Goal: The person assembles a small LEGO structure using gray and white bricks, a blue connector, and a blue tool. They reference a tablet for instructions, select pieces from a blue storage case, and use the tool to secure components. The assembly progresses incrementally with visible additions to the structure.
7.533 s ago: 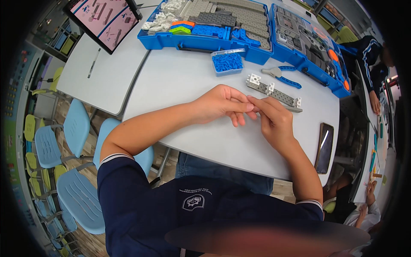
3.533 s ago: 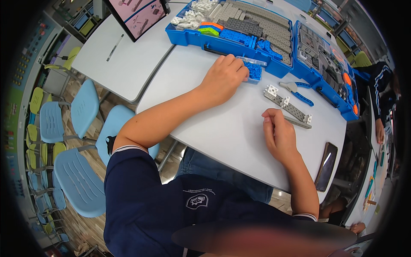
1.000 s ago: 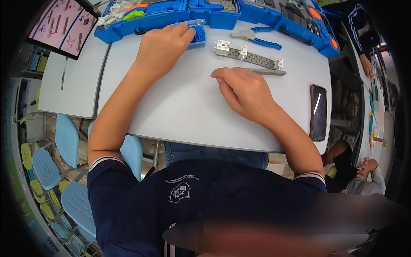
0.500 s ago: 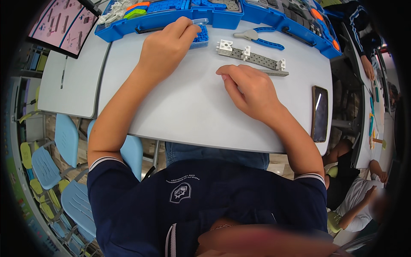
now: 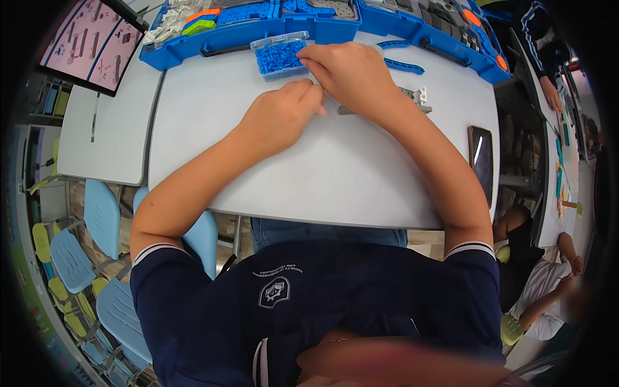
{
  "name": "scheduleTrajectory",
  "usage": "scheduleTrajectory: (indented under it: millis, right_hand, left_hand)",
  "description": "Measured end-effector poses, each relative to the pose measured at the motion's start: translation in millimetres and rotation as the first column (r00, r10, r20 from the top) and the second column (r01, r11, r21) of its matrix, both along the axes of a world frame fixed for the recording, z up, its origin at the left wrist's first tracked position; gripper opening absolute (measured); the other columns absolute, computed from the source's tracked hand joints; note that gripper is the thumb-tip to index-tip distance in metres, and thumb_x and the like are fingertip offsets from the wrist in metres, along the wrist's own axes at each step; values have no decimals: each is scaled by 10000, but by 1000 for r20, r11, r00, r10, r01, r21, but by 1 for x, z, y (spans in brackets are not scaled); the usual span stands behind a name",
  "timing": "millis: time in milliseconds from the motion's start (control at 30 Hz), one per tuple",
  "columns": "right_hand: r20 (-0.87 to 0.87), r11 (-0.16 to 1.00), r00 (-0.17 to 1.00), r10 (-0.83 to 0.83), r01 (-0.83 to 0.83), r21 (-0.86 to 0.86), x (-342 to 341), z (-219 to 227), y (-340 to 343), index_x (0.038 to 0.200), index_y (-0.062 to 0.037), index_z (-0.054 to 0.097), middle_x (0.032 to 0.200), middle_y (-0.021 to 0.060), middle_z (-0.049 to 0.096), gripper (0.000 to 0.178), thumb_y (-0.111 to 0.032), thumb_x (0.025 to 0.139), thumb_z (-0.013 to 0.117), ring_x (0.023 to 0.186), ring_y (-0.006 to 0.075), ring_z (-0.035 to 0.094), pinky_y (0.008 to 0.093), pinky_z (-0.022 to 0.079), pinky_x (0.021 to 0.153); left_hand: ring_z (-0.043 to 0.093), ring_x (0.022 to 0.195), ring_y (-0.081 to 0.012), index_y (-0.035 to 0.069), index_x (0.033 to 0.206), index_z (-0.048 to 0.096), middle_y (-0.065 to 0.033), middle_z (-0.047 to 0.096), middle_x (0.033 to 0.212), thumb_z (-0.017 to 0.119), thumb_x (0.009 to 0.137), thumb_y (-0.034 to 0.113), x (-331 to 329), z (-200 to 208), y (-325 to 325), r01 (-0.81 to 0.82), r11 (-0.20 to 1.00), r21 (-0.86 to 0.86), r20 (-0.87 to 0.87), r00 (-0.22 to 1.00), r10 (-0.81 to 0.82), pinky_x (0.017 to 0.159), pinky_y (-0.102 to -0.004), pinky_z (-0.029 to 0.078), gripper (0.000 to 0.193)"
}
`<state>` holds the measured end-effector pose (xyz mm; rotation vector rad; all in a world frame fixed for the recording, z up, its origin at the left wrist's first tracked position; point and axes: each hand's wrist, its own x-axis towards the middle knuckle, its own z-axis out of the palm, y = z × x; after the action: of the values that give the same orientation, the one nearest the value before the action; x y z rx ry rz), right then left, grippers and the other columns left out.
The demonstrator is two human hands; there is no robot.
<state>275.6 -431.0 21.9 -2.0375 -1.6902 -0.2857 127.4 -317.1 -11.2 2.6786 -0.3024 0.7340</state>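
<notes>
A small clear box (image 5: 264,43), its lid folded back, is filled with small blue plastic pins (image 5: 278,59). Over its right edge comes my right hand (image 5: 356,76), thumb and forefinger pinched together at the rim; whatever they hold is too small to make out. Just below the box, my left hand (image 5: 284,115) is curled closed, with its fingertips hidden from view. Behind my right wrist lies a grey perforated strip with white blocks (image 5: 422,97), mostly covered. A plain grey beam (image 5: 348,110) shows partly beneath that wrist.
Blue-handled pliers (image 5: 405,66) lie beyond my right hand, their head hidden. Large blue trays of building parts (image 5: 277,29) line the far edge. A phone (image 5: 480,155) rests at the right, and a screen (image 5: 93,42) stands far left. Another person's hand (image 5: 550,93) is at far right.
My left hand has left the clear box and come nearer and right. My right hand has moved up and left to the box, now covering part of the strip and pliers.
</notes>
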Motion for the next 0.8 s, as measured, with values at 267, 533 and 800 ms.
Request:
scheduleTrajectory:
  millis: [267,533,800]
  right_hand:
    - [203,989,978,55,-24,-149,0,3,10,927,-52,658,796,98,716,241,-114,724,773,757,289,737,393,562,592]
    - [268,987,958,107,-69,-148,0,5,8,947,-48,658,823,98,726,226,-116,757,760,752,290,738,393,560,581]
    - [101,957,953,-285,289,-27,56,26,-54,1034,-126,738,897,36,719,156,-254,945,718,750,241,682,378,526,649]
  left_hand:
    - [642,789,-257,52,881,588,-73,608,857,764,764,99,2,4,-1,239,970,46,26,970,-241,621,-350,533,217]
    - [643,869,-268,27,925,620,-83,629,916,685,814,25,2,4,-5,243,962,-122,77,969,-235,677,-362,559,128]
    - [650,865,-290,21,982,683,-113,677,929,703,818,-40,5,2,2,-2,999,33,117,993,-2,733,-382,549,176]
